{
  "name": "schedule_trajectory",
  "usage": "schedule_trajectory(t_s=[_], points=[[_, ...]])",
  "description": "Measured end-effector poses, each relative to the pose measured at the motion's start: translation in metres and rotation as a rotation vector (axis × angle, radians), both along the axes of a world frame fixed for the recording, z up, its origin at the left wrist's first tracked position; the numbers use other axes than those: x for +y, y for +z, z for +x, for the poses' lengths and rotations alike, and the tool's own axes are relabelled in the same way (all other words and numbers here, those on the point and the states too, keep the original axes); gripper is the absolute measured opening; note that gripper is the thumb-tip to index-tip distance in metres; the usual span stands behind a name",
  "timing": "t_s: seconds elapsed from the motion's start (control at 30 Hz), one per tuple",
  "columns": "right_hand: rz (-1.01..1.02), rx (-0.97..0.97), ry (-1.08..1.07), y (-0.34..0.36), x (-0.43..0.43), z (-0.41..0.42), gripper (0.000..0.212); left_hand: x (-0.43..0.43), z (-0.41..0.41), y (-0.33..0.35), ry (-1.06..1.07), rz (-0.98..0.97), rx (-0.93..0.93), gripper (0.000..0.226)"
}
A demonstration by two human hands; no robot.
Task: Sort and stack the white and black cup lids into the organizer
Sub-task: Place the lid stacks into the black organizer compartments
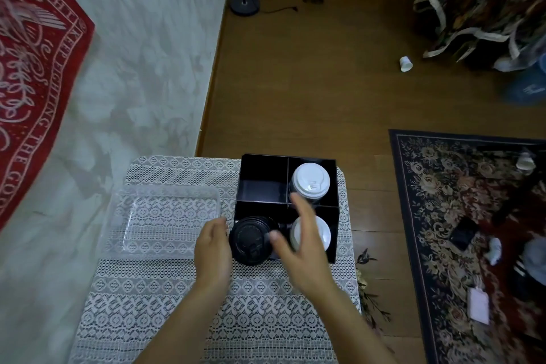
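Bracketing black lids (251,241) | left hand (212,245) fingers (221,224) beside | right hand (301,242) fingers (299,204) spread

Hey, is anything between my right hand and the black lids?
Nothing visible. The right hand is open just right of the black lids, thumb almost at their rim; it hangs over the near white lids.
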State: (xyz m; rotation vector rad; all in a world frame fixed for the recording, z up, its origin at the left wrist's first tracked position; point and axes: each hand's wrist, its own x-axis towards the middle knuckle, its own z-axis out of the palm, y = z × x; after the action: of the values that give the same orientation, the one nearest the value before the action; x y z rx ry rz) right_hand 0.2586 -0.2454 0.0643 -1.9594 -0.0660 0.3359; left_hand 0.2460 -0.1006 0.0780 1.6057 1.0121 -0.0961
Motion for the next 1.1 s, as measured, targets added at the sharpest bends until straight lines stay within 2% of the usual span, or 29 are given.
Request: schedule_trajectory(t_s=[0.1, 0.17, 0.27, 0.4, 0.57, 0.7, 1.1], points=[[-0.046, 0.048, 0.223, -0.004, 0.015, -0.006, 0.091, -0.003, -0.015, 0.004, 0.054, -0.05, 0.043, 0.025], [-0.075, 0.075, 0.266, -0.011, 0.018, -0.005, 0.106, -0.005, -0.024, 0.002, 0.095, -0.119, 0.095, 0.024], [-0.108, 0.107, 0.305, -0.021, 0.018, -0.004, 0.114, -0.009, -0.032, -0.002, 0.129, -0.271, 0.131, 0.025], [-0.13, 0.097, 0.343, -0.03, 0.016, -0.001, 0.106, -0.018, -0.029, 0.002, 0.277, -0.567, 0.109, 0.026], [-0.172, 0.08, 0.293, -0.031, 0.017, 0.004, 0.083, -0.022, -0.019, -0.005, 0.401, -0.709, 0.078, 0.029], [-0.183, 0.12, 0.285, -0.027, 0.017, 0.008, 0.082, -0.021, -0.012, 0.0, 0.513, -0.82, 0.062, 0.029], [-0.15, 0.14, 0.267, -0.02, 0.017, 0.01, 0.083, -0.012, -0.014, -0.005, 0.57, -0.88, 0.092, 0.029]])
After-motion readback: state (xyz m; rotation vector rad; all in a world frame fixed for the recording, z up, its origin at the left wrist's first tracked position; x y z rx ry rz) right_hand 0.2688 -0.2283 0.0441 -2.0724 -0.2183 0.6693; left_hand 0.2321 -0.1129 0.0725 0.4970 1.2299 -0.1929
